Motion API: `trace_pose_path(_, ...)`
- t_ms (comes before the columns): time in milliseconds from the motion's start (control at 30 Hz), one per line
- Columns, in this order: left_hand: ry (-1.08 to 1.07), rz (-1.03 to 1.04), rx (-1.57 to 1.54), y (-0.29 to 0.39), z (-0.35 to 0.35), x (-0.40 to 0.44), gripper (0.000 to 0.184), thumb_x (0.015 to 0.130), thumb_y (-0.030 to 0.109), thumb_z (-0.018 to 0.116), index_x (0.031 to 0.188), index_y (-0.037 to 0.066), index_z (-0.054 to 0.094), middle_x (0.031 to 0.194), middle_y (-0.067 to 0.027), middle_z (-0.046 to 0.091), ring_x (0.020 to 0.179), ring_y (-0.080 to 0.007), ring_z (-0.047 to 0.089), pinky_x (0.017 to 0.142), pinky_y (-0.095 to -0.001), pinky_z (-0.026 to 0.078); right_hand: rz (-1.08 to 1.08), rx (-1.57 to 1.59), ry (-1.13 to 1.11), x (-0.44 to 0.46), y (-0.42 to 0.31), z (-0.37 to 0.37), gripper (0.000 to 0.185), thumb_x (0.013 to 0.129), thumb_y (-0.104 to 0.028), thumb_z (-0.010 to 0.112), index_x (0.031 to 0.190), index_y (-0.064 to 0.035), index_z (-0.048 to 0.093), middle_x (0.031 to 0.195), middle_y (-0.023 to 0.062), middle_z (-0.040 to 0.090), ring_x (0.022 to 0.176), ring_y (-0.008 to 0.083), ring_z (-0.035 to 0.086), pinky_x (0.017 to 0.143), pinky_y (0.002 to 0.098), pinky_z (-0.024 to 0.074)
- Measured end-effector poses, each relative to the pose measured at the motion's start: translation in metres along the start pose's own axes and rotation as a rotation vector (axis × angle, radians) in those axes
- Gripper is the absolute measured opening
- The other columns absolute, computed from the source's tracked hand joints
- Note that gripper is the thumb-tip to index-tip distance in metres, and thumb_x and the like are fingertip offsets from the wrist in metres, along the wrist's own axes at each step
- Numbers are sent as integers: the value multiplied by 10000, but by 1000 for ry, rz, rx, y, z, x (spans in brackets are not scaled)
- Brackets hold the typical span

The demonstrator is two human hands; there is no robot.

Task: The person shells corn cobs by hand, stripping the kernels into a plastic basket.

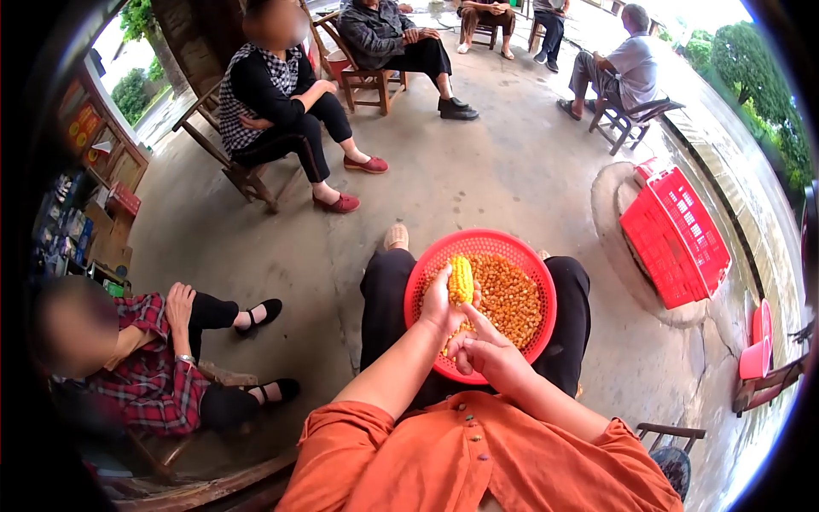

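Observation:
A yellow corn cob [461, 280] stands tilted upward in my left hand [438, 305], whose fingers are wrapped round its lower part. Close below the cob is my right hand [488, 352], with one finger stretched up toward its lower end and the others loosely bent and apart. Whether that finger touches the cob, I cannot tell. Both hands are over a round red plastic basket [550, 294] resting on my lap. Loose orange-yellow corn kernels [510, 299] cover its bottom.
Red plastic crates [678, 235] stand on the concrete floor [503, 162] to the right. A pink basin [756, 358] is at the far right. Seated people are at the left and the back, one on a wooden chair [247, 179]. Boxes [111, 230] line the left side.

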State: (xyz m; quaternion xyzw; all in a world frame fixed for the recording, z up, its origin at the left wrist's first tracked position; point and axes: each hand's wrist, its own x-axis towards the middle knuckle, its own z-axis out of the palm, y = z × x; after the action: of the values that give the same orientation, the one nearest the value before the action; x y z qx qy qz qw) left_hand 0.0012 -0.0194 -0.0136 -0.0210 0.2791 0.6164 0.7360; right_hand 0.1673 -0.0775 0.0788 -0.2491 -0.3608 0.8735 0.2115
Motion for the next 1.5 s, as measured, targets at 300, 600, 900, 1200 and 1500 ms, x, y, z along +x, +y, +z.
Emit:
trace_pose_path(300,40,51,57,-7,-5,4,488,1014,496,431,1157,43,544,902,-139,632,759,-255,615,711,-361,547,-80,91,13,22,-14,4,758,1015,-143,417,1591,-128,-75,975,149,630,658,164,530,651,270,457)
trace_pose_path(600,31,15,259,-6,12,-22,679,1029,584,220,851,35,579,681,-115,596,493,-212,559,428,-314,445,12,217,83,76,-43,-36,529,1036,-325,423,1491,-98,275,897,146,620,562,163,519,540,327,488)
trace_pose_path(900,121,446,475,-9,-8,2,473,1083,391,316,1276,21,538,1133,-86,649,978,-185,648,846,-308,535,-436,-757,485,73,-35,-45,411,1028,-276,503,1332,0,480,991,155,668,784,241,653,725,347,537)
trace_pose_path(1200,59,681,880,-41,-18,7,495,1086,346,370,1460,21,347,1333,-161,545,1240,-238,518,1063,-352,398,-383,-962,660,129,-5,-68,405,1044,-340,444,1162,9,611,1141,224,659,1059,373,630,924,407,481)
trace_pose_path(1500,-71,242,89,-19,4,2,397,1062,379,408,1192,56,597,971,-76,672,806,-169,645,702,-309,530,-204,203,417,128,-7,-116,463,1047,-396,389,1114,-10,635,987,104,690,907,227,652,792,368,536)
